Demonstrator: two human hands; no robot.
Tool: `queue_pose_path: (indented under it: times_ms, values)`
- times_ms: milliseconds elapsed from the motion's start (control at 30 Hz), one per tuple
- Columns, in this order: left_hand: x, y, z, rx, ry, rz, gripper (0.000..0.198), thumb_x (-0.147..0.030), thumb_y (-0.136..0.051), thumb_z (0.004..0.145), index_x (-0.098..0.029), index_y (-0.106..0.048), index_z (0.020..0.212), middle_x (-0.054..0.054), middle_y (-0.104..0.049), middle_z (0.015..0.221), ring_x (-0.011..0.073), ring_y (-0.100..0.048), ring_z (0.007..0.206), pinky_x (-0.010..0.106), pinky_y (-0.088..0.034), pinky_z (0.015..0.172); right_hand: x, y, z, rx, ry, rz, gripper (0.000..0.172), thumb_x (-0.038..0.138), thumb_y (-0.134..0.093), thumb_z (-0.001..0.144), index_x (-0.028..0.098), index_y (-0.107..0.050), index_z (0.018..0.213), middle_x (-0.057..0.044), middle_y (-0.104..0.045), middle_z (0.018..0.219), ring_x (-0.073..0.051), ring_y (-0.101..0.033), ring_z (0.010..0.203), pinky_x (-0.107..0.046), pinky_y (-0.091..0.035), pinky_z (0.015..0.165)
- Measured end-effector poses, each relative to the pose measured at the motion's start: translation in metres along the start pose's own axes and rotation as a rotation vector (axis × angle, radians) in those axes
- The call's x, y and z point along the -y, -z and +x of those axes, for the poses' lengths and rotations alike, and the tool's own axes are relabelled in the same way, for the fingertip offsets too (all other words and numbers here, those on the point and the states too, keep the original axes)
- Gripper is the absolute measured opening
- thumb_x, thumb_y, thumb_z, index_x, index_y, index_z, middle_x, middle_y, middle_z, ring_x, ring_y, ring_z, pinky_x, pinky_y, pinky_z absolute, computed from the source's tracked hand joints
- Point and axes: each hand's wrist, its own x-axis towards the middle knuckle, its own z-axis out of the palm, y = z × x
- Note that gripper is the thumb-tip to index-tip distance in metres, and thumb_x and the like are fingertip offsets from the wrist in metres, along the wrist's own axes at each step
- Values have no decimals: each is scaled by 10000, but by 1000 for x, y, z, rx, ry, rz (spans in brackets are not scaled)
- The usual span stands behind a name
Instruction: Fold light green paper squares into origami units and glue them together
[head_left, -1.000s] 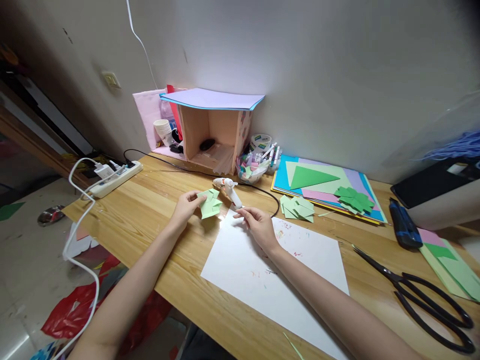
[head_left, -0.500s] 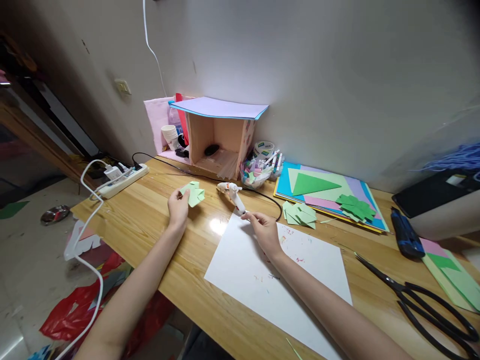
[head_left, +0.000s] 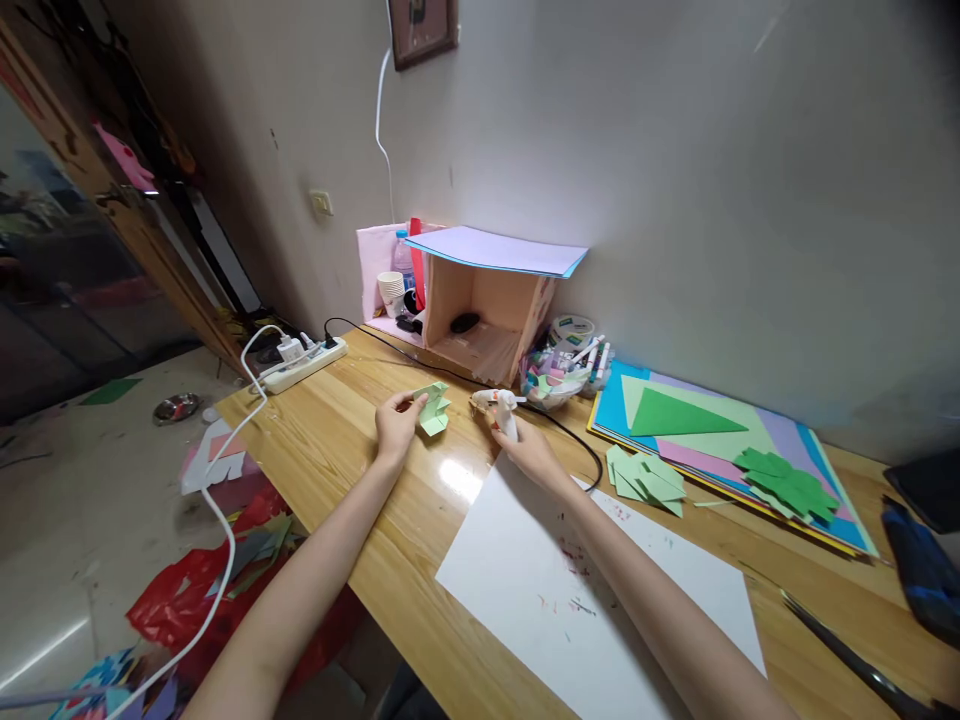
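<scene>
My left hand [head_left: 398, 424] pinches a folded light green paper piece [head_left: 434, 411] above the wooden table. To its right, my right hand [head_left: 526, 447] is closed round the handle of a white glue gun [head_left: 506, 412], whose nozzle end points left toward the paper. The gun and the green paper are apart. Beneath my right forearm lies a white sheet [head_left: 525, 590] with small coloured marks. A small pile of light green folded papers [head_left: 646, 478] rests to the right of my right hand.
A cardboard box [head_left: 480, 300] with a purple top stands by the wall, beside a container of markers [head_left: 559, 370]. Coloured paper sheets [head_left: 694, 455] bear green cut-outs. Scissors [head_left: 855, 660] lie at right, a power strip [head_left: 307, 366] at the left edge. A black cord curves behind the gun.
My right hand has moved from the lower end of the glue gun to a grip round its handle. The green paper in my left hand has turned. The view has shifted left.
</scene>
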Motion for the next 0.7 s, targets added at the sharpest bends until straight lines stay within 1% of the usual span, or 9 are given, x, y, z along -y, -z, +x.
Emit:
queue_pose_path:
  times_ms: [100,167,267,333,433,600,700]
  values:
    - [2,0,0,-18,17,-12,282,-349,-650,624,-113,-657,778,64,-656,738,146,-578,667,258,-462,653,2,10,-14,-45,-4,181,309,392,-505,738,158,-607,911,-64,-627,865,-220,-547,778,-321,-382,717]
    - [2,-2,0,-28,19,-20,273,-337,-660,613,-114,-663,771,65,-660,742,153,-584,676,267,-466,665,3,14,-24,12,-11,265,347,424,-513,735,158,-602,939,-66,-622,895,-211,-548,786,-306,-391,699]
    - [1,-3,0,-24,9,-36,270,-325,-668,605,-115,-672,774,70,-669,765,163,-595,708,283,-471,697,3,14,-36,102,-46,346,359,462,-496,746,143,-589,883,-53,-608,806,-183,-541,711,-276,-392,626]
    - [0,-3,-1,-6,-4,-46,268,-320,-671,604,-116,-678,778,74,-672,779,168,-601,730,289,-474,716,2,11,-40,147,-54,350,338,465,-492,752,148,-584,823,-33,-589,735,-165,-524,662,-265,-382,597]
    - [-3,-4,-3,30,-31,-57,255,-309,-671,608,-118,-687,776,75,-671,796,167,-606,753,286,-475,737,2,7,-44,187,-48,333,313,455,-495,755,157,-586,778,-12,-568,682,-153,-503,629,-262,-372,588]
    - [-8,-7,-7,69,-85,-64,219,-286,-668,617,-131,-696,769,57,-659,808,150,-604,770,261,-469,753,4,4,-47,198,-32,315,308,443,-480,773,162,-591,825,-7,-557,691,-157,-493,652,-263,-366,611]
    - [-11,-9,-10,79,-139,-56,204,-279,-662,628,-136,-697,769,49,-651,797,142,-601,754,252,-473,731,5,3,-49,194,-10,293,292,436,-477,776,168,-589,810,-2,-555,690,-156,-489,653,-262,-362,622]
